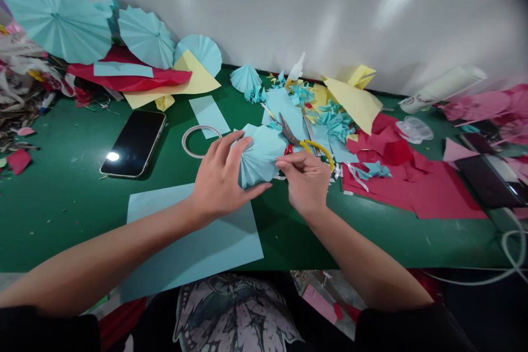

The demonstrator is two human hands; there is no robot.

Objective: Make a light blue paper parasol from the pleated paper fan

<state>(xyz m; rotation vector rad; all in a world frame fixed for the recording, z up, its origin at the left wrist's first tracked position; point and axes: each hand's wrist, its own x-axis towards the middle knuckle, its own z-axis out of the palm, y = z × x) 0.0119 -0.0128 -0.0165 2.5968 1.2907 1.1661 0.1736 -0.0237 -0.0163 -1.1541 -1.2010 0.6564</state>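
Note:
A light blue pleated paper fan [264, 151] is held between my two hands above the table. My left hand [220, 176] grips its left side, thumb along the lower edge and fingers over the top. At the fan's right edge, my right hand [307, 181] pinches with thumb and forefinger. Scissors [303, 143] with yellow handles lie just beyond my right hand, blades pointing up and left. A roll of narrow tape [190, 142] lies left of the fan, partly behind my left hand. Below my hands a flat light blue paper sheet [193, 242] reaches past the table's front edge.
A phone [134, 143] lies left on the green table [74, 220]. Pleated blue paper discs [58, 19] lean against the wall. Blue scraps [336, 121], yellow paper [357, 99] and red sheets [437, 190] crowd the right. A white cable [509, 247] hangs at the right edge.

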